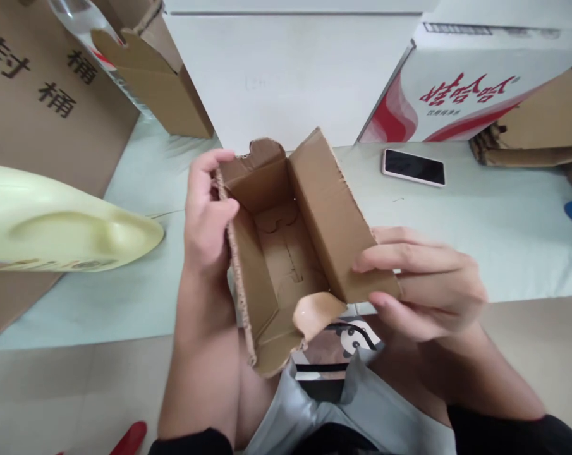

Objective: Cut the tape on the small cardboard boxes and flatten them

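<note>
A small brown cardboard box (290,259) is held up in front of me with its top flaps apart, and its inside is bare down to the interlocked bottom flaps. My left hand (207,215) grips the box's left wall near the far corner, thumb inside the rim and fingers on the outer side, partly hidden. On the other side, my right hand (428,284) pinches the near end of the raised right flap between thumb and fingers. A short end flap at the near side bends inward.
Behind the box stands a white carton (290,76), with a red-and-white printed carton (456,95) to its right. A phone (413,167) lies on the pale green surface (456,234). At left are a yellow bottle (67,221), another small cardboard box (157,95) and a clear plastic bottle (77,16).
</note>
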### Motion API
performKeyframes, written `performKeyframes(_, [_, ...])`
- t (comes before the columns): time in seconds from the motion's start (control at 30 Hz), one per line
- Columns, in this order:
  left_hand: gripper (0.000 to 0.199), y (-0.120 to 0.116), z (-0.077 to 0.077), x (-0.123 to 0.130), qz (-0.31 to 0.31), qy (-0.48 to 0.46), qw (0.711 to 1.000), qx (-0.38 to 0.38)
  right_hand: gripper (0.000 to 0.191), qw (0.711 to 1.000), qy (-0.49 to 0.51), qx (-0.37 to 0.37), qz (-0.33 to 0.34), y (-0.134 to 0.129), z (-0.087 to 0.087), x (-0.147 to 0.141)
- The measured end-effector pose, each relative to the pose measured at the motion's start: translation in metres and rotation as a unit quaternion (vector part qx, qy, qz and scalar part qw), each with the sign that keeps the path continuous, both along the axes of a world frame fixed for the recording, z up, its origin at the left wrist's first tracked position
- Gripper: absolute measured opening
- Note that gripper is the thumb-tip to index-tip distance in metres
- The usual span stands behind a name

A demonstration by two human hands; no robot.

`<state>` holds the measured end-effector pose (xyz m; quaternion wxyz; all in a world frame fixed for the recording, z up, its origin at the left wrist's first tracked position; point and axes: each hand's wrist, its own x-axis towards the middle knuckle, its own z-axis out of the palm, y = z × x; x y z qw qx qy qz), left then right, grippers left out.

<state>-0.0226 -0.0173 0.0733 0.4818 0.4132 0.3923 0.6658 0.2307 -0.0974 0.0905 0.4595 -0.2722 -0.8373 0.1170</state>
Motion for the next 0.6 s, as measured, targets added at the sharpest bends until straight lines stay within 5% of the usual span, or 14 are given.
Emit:
performKeyframes(0.13, [0.036,0.001,-0.007,0.003,0.012,-0.048,0.997,0.059,0.030,0.985,0.039,0.008,-0.170,-0.003,-0.019,0.009])
performKeyframes(0.2, [0.046,0.001,-0.011,0.002,0.011,-0.030,0.997,0.066,0.010,0.966,0.058,-0.029,-0.252,-0.005,-0.024,0.007])
performKeyframes(0.23, [0.050,0.001,-0.013,0.002,0.008,-0.021,0.997,0.069,0.016,0.960,0.063,-0.061,-0.265,-0.006,-0.026,0.005])
performKeyframes(0.33, [0.053,0.000,-0.016,-0.002,0.000,0.001,0.998,0.064,0.060,0.967,0.059,-0.160,-0.190,-0.009,-0.027,0.000])
performKeyframes(0.4, [0.050,0.000,-0.017,-0.005,-0.003,0.018,0.998,0.061,0.074,0.979,0.057,-0.161,-0.112,-0.010,-0.029,0.000])
performKeyframes(0.6, [0.043,0.004,-0.020,-0.010,-0.029,0.038,0.997,0.061,0.079,0.992,0.067,-0.077,-0.072,-0.004,-0.036,-0.001])
